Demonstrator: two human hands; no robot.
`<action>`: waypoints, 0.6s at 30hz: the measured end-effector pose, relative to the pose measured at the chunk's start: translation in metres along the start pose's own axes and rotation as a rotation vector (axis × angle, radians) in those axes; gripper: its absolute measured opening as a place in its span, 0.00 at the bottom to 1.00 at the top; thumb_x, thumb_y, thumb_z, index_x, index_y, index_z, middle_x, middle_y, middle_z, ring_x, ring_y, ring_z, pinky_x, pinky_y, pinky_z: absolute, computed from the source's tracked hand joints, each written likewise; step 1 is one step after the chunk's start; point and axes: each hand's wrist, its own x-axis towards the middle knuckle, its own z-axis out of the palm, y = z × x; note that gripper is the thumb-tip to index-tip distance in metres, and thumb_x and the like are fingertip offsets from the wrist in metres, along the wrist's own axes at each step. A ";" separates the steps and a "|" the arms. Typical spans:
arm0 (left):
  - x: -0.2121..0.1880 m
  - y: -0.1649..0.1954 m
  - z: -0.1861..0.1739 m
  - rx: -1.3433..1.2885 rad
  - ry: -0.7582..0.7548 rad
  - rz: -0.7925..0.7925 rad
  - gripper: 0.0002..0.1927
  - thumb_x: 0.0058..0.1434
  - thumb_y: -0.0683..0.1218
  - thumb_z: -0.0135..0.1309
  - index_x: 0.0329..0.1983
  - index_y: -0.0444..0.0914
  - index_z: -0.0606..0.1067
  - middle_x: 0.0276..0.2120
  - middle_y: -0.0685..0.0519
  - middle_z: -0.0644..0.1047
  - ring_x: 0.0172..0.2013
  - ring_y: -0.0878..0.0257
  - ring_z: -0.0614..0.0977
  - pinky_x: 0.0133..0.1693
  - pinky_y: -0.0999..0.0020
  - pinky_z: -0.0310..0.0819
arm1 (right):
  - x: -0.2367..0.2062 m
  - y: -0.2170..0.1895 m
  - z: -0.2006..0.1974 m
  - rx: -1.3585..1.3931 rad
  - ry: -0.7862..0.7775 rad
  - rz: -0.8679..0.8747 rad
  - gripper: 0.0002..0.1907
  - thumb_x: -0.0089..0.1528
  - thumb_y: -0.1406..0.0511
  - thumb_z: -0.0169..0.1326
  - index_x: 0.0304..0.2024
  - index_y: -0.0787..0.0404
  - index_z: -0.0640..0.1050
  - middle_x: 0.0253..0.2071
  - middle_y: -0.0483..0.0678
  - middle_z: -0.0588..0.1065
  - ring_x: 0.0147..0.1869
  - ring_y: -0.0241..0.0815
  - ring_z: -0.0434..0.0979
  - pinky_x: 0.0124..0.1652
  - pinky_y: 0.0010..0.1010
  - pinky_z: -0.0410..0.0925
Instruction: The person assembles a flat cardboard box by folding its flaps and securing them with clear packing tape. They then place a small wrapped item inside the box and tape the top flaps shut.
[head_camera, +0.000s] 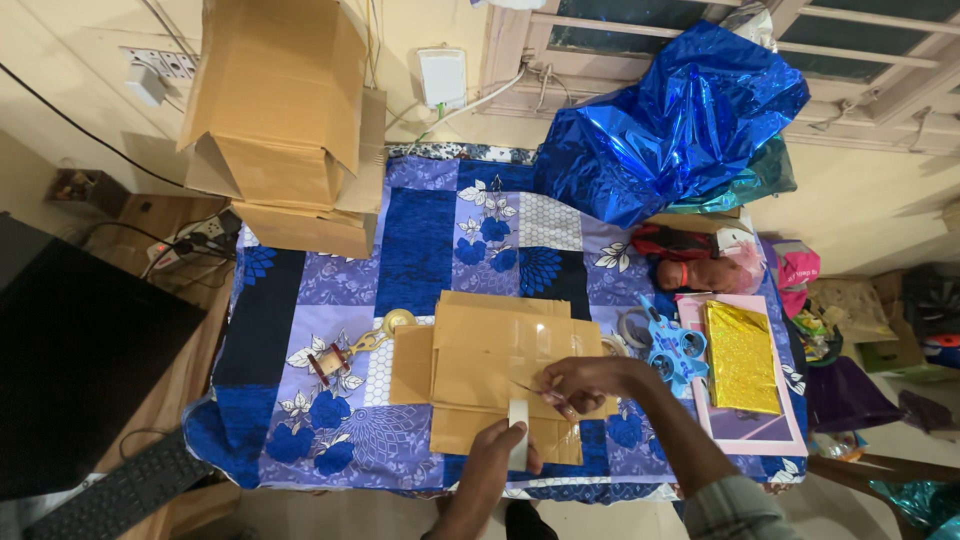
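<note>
A flattened brown cardboard box (480, 360) lies on the table's blue and purple patchwork cloth (420, 250). My left hand (495, 455) holds a roll of clear tape (518, 430) at the box's near edge. My right hand (580, 385) rests on the cardboard just above it, pinching the pulled tape end against the box. Both hands are close together over the right part of the cardboard.
Stacked open cardboard boxes (285, 120) stand at the back left. Crumpled blue foil wrap (670, 120) fills the back right. A gold foil packet (742, 358) on a pink sheet, a light blue tool (672, 345) and another tape roll (398, 320) lie around. A keyboard (120, 495) sits lower left.
</note>
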 end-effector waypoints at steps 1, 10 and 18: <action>0.000 0.001 0.000 0.019 -0.017 0.027 0.20 0.70 0.51 0.45 0.31 0.31 0.75 0.22 0.48 0.79 0.27 0.61 0.81 0.38 0.68 0.75 | 0.002 -0.001 -0.001 -0.004 -0.011 -0.018 0.12 0.65 0.58 0.54 0.37 0.60 0.72 0.24 0.42 0.74 0.20 0.29 0.62 0.21 0.24 0.52; -0.008 0.015 0.002 -0.013 0.044 -0.136 0.17 0.67 0.53 0.47 0.33 0.34 0.75 0.22 0.49 0.79 0.26 0.60 0.81 0.34 0.66 0.74 | -0.003 -0.001 0.001 0.058 0.036 0.023 0.08 0.60 0.63 0.54 0.41 0.57 0.73 0.23 0.41 0.73 0.19 0.27 0.59 0.20 0.23 0.50; -0.011 0.019 0.009 0.000 0.094 -0.137 0.22 0.69 0.58 0.45 0.33 0.35 0.76 0.20 0.49 0.79 0.24 0.61 0.80 0.34 0.67 0.73 | 0.007 0.002 0.003 0.073 0.029 -0.048 0.13 0.57 0.65 0.54 0.44 0.59 0.74 0.26 0.40 0.74 0.21 0.28 0.63 0.21 0.22 0.52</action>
